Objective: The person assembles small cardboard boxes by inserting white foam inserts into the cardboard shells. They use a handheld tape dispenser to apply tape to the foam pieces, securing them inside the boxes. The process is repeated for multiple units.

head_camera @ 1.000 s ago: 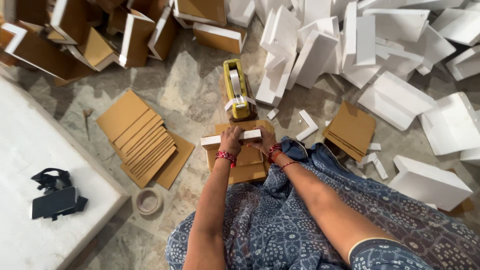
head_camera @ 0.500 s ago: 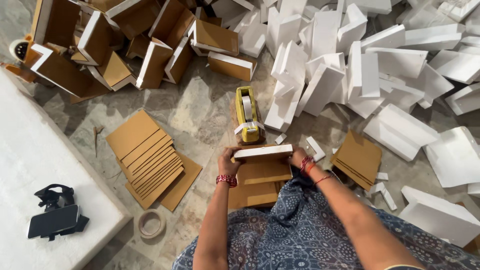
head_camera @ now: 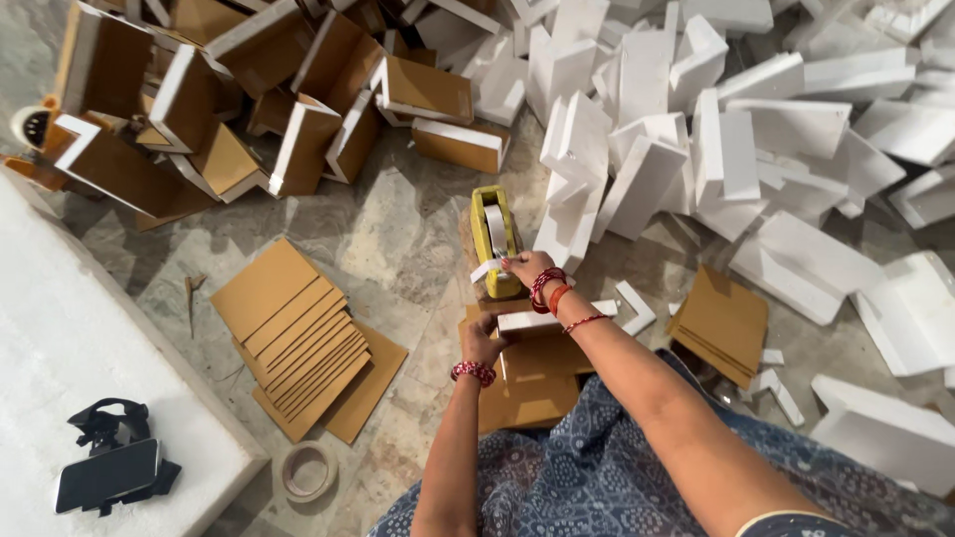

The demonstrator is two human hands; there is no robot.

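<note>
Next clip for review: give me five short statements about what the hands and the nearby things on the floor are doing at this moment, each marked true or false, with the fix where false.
1. The right hand is at the yellow tape dispenser. True.
2. The left hand rests on the brown cardboard piece with a white foam strip. True.
3. The fanned stack of brown cardboard sheets lies to the person's right. False: it lies to the left of the hands.
4. The roll of tape is in the left hand. False: it lies on the floor near the white slab.
5. The dark phone on a black holder sits on the white slab. True.
</note>
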